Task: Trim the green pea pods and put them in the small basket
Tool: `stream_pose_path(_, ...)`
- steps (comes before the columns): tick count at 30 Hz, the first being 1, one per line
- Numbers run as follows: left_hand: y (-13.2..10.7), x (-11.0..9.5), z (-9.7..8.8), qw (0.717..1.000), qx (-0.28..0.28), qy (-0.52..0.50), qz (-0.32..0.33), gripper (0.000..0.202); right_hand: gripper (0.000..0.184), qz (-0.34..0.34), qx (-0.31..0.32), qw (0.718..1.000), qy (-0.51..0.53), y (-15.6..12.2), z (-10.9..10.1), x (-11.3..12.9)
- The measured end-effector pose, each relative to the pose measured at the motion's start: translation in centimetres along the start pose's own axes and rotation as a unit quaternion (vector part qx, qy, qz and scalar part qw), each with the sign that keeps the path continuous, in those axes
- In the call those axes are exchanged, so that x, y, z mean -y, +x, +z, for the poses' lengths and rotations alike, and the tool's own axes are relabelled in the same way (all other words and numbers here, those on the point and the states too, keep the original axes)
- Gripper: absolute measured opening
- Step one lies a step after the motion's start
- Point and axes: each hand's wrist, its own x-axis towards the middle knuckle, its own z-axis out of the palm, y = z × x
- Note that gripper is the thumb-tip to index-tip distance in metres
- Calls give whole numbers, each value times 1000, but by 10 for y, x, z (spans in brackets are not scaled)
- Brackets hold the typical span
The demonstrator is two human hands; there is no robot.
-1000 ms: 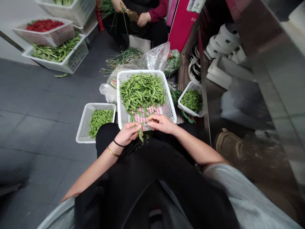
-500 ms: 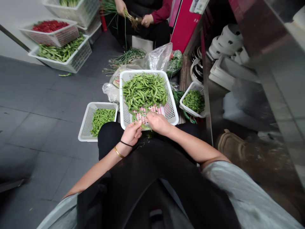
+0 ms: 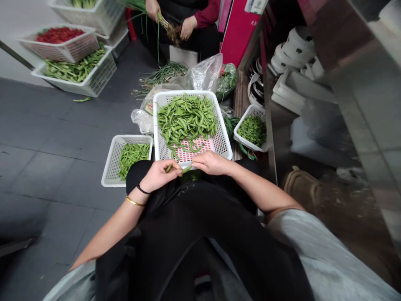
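My left hand [image 3: 158, 174] and my right hand [image 3: 210, 163] meet over my lap, both pinched on one green pea pod [image 3: 184, 169] held level between them. Just beyond my fingers stands a large white basket [image 3: 224, 140] heaped with pea pods [image 3: 186, 117]. A smaller white basket [image 3: 110, 166] to the left of it holds a lesser pile of pods [image 3: 133, 154]. Green scraps lie on my black apron [image 3: 200, 225] under my hands.
A small white basket of chopped greens [image 3: 253, 130] sits right of the large one, beside a steel counter [image 3: 313, 125]. Plastic bags [image 3: 203, 75] and green stalks [image 3: 163, 75] lie behind. Across from me a seated person trims stalks [image 3: 166, 27]. Stacked baskets of chillies [image 3: 58, 34] and beans [image 3: 73, 69] stand far left.
The pod hung down from my hands a second ago; now it lies level between them. My left hand has turned palm-up slightly and drifted left. The person opposite shifted the stalk bundle.
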Motion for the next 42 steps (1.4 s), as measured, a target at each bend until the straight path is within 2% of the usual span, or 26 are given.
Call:
stream_pose_path(2,-2,-1,5,995,93,5,-33,17,31,-26,-27,999,24,1,2,2)
stream_pose_path(4,0,1,13,994,105,-14,-38,20,31,-14,-75,996,34,3,5,5)
stream_pose_path(6,5,5,17,997,56,-48,-18,22,32,18,-121,992,41,5,8,2)
stream_pose_path(9,15,10,8,988,-81,-129,25,21,34,70,-135,988,40,1,7,-19)
stream_pose_path(11,22,13,-6,964,-176,-190,55,17,36,100,-93,990,28,-5,3,-43)
stream_pose_path(13,27,16,-21,943,-218,-240,69,13,33,133,3,991,8,-8,-1,-70)
stream_pose_path(15,31,18,-31,936,-195,-290,46,12,26,174,126,976,-32,-4,0,-94)
stream_pose_path(17,33,19,-35,930,-140,-339,-13,9,28,211,193,952,-106,9,5,-112)
stream_pose_path(20,34,19,-34,911,-80,-395,-89,9,31,236,179,932,-208,37,22,-128)
stream_pose_path(23,32,22,-33,900,-40,-425,-91,9,34,225,185,931,-221,60,42,-132)
stream_pose_path(26,31,28,-31,904,-15,-417,-93,9,39,202,195,936,-211,71,56,-130)
stream_pose_path(28,32,33,-28,911,-12,-398,-110,9,38,194,191,940,-204,74,57,-129)
stream_pose_path(32,30,39,-18,913,-12,-381,-145,13,30,195,147,948,-203,67,37,-119)
stream_pose_path(35,28,40,-5,921,-10,-342,-184,18,27,182,15,974,-135,44,20,-92)
stream_pose_path(38,28,39,10,924,-18,-324,-203,24,23,94,-142,985,12,13,22,-51)
stream_pose_path(40,28,37,18,925,-25,-336,-177,26,22,12,-176,982,61,-3,29,-26)
stream_pose_path(42,27,33,22,929,-36,-342,-138,28,21,-35,-189,978,80,-15,36,-9)
